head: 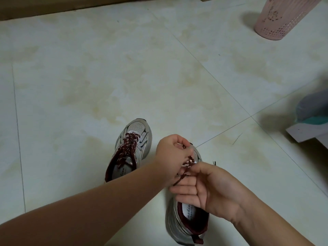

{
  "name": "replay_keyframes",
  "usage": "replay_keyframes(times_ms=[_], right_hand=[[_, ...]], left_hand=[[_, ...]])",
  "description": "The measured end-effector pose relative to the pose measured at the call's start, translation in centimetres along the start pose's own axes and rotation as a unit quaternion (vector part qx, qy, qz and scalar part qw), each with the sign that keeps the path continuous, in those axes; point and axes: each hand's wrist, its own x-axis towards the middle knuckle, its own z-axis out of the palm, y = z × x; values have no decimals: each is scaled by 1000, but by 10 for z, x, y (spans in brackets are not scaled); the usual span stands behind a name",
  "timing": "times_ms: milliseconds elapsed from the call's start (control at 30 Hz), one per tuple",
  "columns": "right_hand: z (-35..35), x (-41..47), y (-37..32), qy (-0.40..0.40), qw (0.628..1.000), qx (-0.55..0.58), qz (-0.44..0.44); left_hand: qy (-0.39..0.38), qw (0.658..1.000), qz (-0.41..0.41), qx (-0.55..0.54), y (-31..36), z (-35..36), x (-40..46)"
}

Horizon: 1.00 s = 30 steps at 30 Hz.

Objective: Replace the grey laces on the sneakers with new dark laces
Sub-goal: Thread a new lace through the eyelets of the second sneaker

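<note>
Left sneaker (132,150) fully dark-laced; right sneaker (186,221) lace (184,170) half-threaded

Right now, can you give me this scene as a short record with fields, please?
place: tiled floor
far sneaker: already laced with a dark lace, untouched
near sneaker: partly hidden by the hands
left hand: pinches the dark lace above the near sneaker
right hand: pinches the same lace, palm up
grey laces: not visible
other: pink basket at the top right
</note>
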Motion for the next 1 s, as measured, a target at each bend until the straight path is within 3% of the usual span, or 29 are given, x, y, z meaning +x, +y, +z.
replay_keyframes(times_ms=[100,233,367,500,567,633,700,767,867,933,1000], right_hand=[[3,-6,-2,-18,1000,3,12],[-1,-8,-4,58,998,-28,-19],[-13,-5,-1,159,977,-61,-131],[-15,-4,-5,189,958,-55,-210],[-13,-5,-6,199,945,-102,-237],[-10,-5,-5,201,926,-187,-260],[-6,-4,-2,203,898,-287,-265],[1,-2,1,200,875,-352,-264],[7,3,3,205,863,-378,-265],[4,7,3,275,806,-461,-247],[-1,9,6,350,702,-587,-198]], left_hand=[[7,987,72,141,-2,-2,1],[2,969,130,211,-1,-7,-1],[-65,981,79,165,-2,-18,1],[-160,980,1,118,4,-27,0],[-150,965,20,214,7,-32,2],[-123,926,102,342,14,-35,-1],[-149,926,152,313,19,-32,-6],[-186,947,145,219,24,-27,-15],[-135,965,162,158,22,-24,-19],[-93,977,152,119,18,-27,-14],[-94,979,135,123,13,-35,-11]])
